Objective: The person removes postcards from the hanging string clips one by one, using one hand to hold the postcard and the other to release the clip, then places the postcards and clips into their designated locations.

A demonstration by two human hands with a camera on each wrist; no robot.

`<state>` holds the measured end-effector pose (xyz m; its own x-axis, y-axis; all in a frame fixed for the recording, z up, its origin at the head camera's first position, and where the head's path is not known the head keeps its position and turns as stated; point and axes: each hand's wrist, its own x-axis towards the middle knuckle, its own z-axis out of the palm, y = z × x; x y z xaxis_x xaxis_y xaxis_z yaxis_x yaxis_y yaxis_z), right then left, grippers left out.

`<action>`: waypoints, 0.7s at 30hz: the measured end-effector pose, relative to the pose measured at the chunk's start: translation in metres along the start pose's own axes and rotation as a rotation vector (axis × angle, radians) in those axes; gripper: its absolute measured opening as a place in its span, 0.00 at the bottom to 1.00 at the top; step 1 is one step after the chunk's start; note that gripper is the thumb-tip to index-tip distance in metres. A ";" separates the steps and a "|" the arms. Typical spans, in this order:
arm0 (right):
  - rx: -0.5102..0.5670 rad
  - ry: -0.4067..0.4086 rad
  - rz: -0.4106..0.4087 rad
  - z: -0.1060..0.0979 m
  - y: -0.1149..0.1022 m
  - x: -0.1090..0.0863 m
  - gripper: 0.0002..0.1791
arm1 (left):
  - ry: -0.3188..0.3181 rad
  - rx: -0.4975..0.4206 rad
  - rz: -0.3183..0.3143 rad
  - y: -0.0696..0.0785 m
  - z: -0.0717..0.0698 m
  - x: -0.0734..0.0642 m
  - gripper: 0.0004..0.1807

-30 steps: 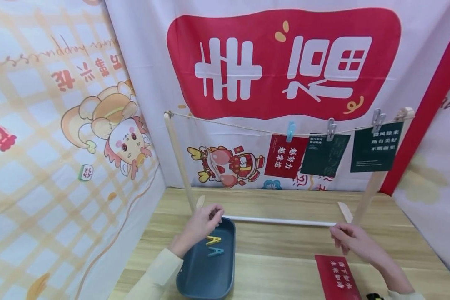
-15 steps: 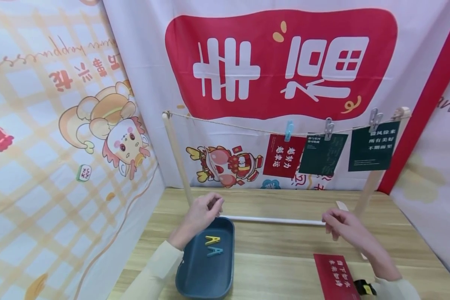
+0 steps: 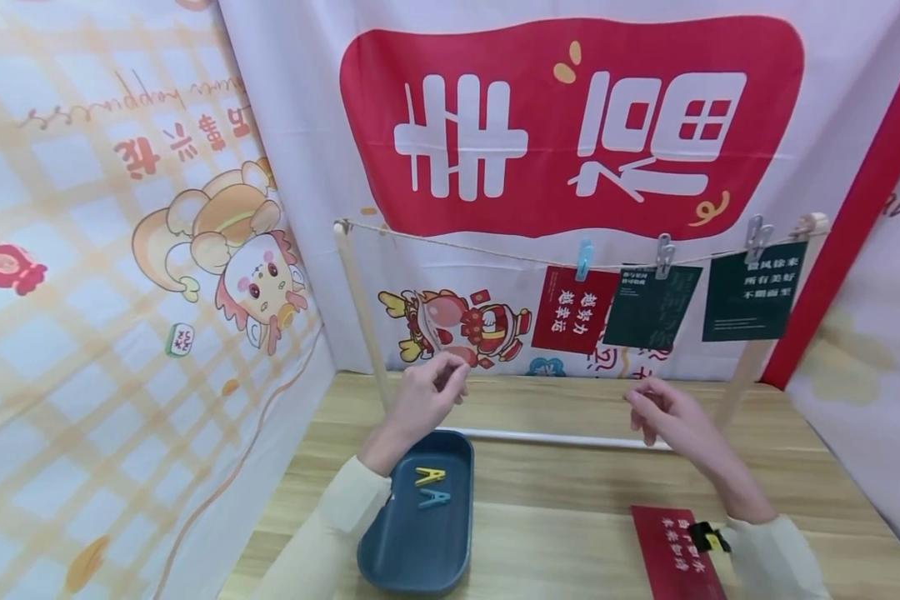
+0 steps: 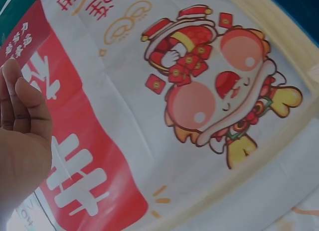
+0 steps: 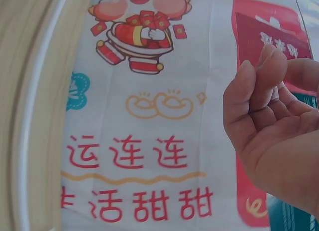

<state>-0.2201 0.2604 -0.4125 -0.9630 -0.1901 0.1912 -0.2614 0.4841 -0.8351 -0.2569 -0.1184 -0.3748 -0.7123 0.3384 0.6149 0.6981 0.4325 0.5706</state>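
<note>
My left hand (image 3: 423, 400), fingers loosely curled around nothing, hovers above the far end of the blue-grey tray (image 3: 412, 568). A yellow clothespin (image 3: 430, 476) and a blue clothespin (image 3: 434, 498) lie in that tray. My right hand (image 3: 673, 421), also holding nothing, is raised in front of the rack with its fingers bent. Behind the hands a twine line (image 3: 457, 247) carries a red card (image 3: 562, 321) under a light blue clothespin (image 3: 584, 258), and two dark green cards, a middle one (image 3: 645, 312) and a right one (image 3: 746, 304), each under a grey clothespin.
Wooden posts, left (image 3: 362, 308) and right (image 3: 750, 367), bear the twine, with a white rod (image 3: 547, 437) low between them. Another red card (image 3: 663, 546) lies on the wooden table (image 3: 547, 542), partly below my right wrist. Printed cloth (image 3: 292, 100) hangs behind and at both sides.
Both hands have risen and gone forward toward the line, the left slightly rightward and the right leftward. The clothespins and the cards stay where they were.
</note>
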 end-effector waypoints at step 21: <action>-0.001 0.154 -0.033 0.000 -0.034 0.032 0.22 | 0.032 0.018 0.080 0.032 -0.003 0.043 0.08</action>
<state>-0.2418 0.2379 -0.3785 -0.9527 -0.0727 0.2952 -0.2929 0.4802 -0.8268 -0.2648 -0.0923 -0.3285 -0.6514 0.3453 0.6756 0.7509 0.4207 0.5090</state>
